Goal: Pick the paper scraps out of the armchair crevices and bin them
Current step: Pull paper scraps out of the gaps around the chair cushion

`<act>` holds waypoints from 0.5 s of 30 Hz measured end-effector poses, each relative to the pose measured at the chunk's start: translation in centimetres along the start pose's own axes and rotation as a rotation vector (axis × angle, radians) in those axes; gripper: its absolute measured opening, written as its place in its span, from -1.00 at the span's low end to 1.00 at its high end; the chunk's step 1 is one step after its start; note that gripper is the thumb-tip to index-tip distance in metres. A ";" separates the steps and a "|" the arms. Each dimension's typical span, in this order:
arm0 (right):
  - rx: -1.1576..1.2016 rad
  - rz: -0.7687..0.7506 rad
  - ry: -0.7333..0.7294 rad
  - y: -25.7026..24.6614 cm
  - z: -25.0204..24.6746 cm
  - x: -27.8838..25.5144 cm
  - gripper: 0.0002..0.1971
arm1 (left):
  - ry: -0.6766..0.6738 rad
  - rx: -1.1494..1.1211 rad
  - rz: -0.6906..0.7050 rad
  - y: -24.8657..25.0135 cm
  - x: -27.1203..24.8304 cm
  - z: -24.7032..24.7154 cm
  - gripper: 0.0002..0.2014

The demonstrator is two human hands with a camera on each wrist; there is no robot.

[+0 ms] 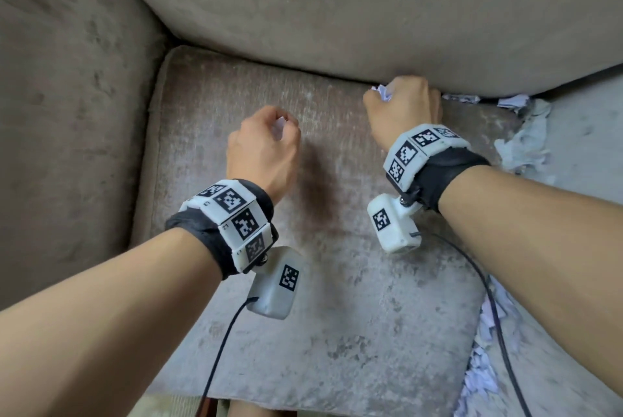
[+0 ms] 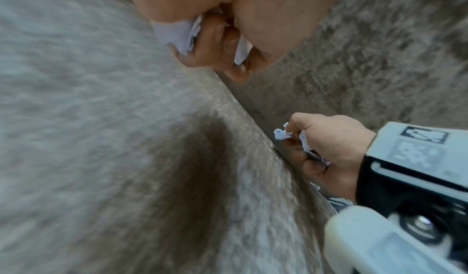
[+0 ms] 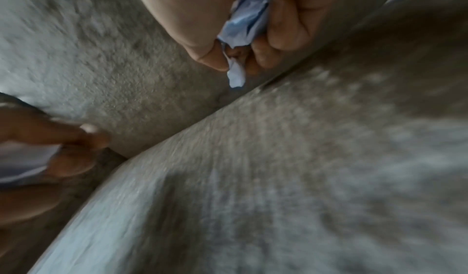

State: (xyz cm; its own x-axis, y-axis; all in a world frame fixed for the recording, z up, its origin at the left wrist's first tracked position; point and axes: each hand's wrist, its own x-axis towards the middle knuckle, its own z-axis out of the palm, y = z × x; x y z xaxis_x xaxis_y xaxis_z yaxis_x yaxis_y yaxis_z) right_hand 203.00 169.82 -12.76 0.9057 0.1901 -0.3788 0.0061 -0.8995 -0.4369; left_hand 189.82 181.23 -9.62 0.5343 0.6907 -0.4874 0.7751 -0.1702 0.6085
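My left hand [image 1: 269, 133] hovers over the middle of the seat cushion [image 1: 303, 315], fingers curled round white paper scraps [image 1: 279, 123]; the left wrist view shows this paper [image 2: 177, 34] bunched in the fist. My right hand [image 1: 401, 103] is at the crevice between the seat and the back cushion [image 1: 337, 12], fist closed round crumpled white paper [image 1: 382, 93]. In the right wrist view that paper [image 3: 247, 18] pokes out between thumb and fingers. More scraps [image 1: 462, 99] lie in the crevice to the right of this hand.
A pile of crumpled paper [image 1: 526, 140] fills the right back corner by the armrest. Torn scraps [image 1: 485, 349] line the gap along the seat's right side. The left armrest [image 1: 67, 113] rises at the left. Black cables [image 1: 488, 298] trail from both wrist cameras.
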 end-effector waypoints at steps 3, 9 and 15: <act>-0.051 0.013 0.000 2.6 -3.0 -0.5 -0.66 | -0.082 0.122 0.078 3.2 -0.4 2.5 -0.81; 0.117 0.214 0.093 8.9 -7.1 -1.1 -0.93 | -0.203 0.332 0.174 8.5 -1.1 9.0 -0.76; 0.190 0.331 0.095 13.2 -8.1 -1.6 -0.75 | -0.279 0.523 0.334 11.0 -1.2 15.3 -0.61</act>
State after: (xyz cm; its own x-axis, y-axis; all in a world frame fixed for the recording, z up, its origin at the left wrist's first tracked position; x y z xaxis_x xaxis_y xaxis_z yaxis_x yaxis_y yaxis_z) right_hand 205.05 154.41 -11.32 0.8806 -0.1434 -0.4517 -0.3638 -0.8155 -0.4502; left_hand 202.86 167.75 -11.88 0.7857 0.3471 -0.5120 0.5774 -0.7085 0.4058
